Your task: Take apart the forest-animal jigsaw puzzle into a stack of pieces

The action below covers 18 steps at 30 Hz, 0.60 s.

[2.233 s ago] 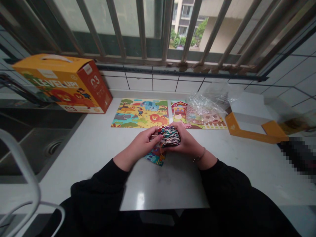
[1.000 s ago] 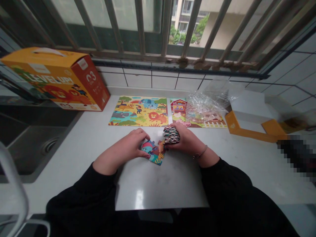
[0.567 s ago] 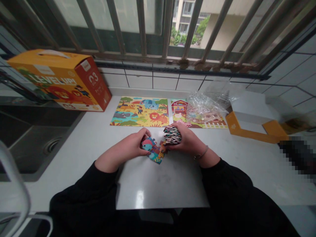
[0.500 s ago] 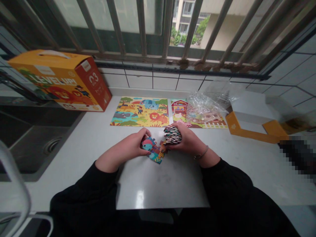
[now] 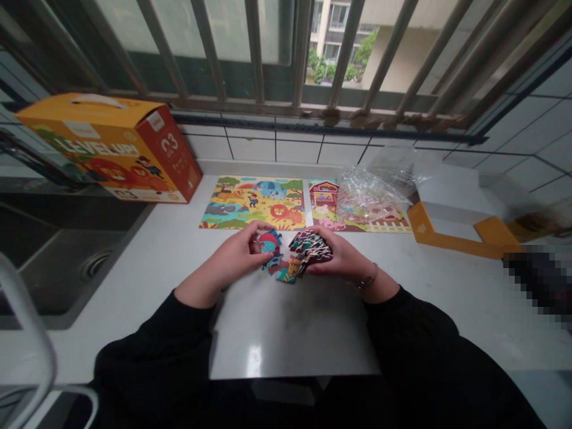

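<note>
My left hand [image 5: 250, 247] pinches a few colourful jigsaw puzzle pieces [image 5: 268, 243], blue and pink on top, between thumb and fingers. A thick stack of jigsaw pieces [image 5: 315, 247], edges facing up, sits in the grip of my right hand [image 5: 337, 253]. Between the hands, a teal and orange piece [image 5: 286, 274] hangs low near the stack; whether it touches the counter I cannot tell. Beyond the hands lie a safari picture sheet [image 5: 259, 202] and a farm picture sheet [image 5: 325, 205], the latter partly under clear plastic wrap [image 5: 373, 196].
An orange puzzle box [image 5: 107, 146] with a handle stands at the back left beside a dark sink [image 5: 58, 262]. On the right are an opened orange and white carton [image 5: 460, 232] and a blurred dark object [image 5: 536, 280]. A barred window runs behind the white counter [image 5: 179, 351].
The pieces in my left hand have moved up and apart from the lower teal piece. The stack in my right hand has tilted and fanned out somewhat.
</note>
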Each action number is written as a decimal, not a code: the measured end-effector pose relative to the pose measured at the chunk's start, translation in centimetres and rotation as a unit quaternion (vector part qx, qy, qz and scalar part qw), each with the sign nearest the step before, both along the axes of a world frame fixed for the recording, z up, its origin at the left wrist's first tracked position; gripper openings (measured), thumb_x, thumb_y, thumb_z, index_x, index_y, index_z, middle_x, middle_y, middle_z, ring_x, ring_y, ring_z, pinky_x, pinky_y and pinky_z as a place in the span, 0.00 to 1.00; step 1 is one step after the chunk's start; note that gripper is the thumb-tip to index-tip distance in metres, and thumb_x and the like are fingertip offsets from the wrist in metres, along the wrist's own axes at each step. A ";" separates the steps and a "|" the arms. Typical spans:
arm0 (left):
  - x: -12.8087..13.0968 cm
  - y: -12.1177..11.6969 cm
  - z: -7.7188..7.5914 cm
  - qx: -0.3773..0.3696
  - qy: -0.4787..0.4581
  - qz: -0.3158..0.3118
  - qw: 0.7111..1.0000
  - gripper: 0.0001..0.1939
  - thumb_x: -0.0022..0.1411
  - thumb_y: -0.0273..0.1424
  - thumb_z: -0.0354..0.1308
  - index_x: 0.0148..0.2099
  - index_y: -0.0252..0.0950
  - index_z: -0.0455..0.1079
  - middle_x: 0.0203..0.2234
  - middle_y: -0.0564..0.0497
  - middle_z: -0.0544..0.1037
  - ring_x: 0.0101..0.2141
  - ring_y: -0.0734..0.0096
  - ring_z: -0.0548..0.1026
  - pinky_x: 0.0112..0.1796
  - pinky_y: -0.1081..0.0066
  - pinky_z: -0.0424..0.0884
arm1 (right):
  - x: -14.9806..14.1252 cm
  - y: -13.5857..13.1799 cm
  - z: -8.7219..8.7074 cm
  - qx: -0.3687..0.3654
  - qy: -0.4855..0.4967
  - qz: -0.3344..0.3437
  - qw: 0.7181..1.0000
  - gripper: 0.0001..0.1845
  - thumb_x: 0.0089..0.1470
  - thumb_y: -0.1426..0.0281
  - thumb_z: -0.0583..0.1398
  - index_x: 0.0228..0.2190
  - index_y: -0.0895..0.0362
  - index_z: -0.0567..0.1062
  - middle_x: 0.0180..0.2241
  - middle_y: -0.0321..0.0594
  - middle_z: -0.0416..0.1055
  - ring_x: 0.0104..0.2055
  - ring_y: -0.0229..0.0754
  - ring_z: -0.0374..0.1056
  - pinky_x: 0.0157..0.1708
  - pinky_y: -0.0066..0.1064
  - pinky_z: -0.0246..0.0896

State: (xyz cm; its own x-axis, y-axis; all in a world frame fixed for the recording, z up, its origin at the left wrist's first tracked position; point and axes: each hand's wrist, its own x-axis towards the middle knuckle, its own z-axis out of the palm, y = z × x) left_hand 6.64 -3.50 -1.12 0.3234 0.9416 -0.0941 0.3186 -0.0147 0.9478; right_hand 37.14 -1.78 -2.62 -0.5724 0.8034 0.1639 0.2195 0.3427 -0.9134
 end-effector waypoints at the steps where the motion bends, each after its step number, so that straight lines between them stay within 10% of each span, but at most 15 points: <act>1: 0.1 0.1 -0.2 0.002 -0.008 0.011 1.000 0.31 0.60 0.32 0.72 0.63 0.41 0.69 0.33 0.55 0.78 0.27 0.72 0.74 0.27 0.73 0.67 | -0.1 -0.1 0.0 -0.022 0.009 0.025 0.999 0.45 0.46 0.45 0.79 0.57 0.51 0.72 0.54 0.46 0.77 0.56 0.58 0.76 0.57 0.51 0.74; 18: 3.0 0.2 -1.6 0.139 0.043 -0.049 0.988 0.26 0.64 0.27 0.69 0.64 0.44 0.77 0.52 0.47 0.83 0.46 0.62 0.81 0.48 0.61 0.78 | -1.0 -0.2 -0.5 -0.047 0.061 -0.025 0.997 0.48 0.44 0.46 0.80 0.58 0.51 0.71 0.55 0.47 0.73 0.57 0.58 0.74 0.59 0.52 0.73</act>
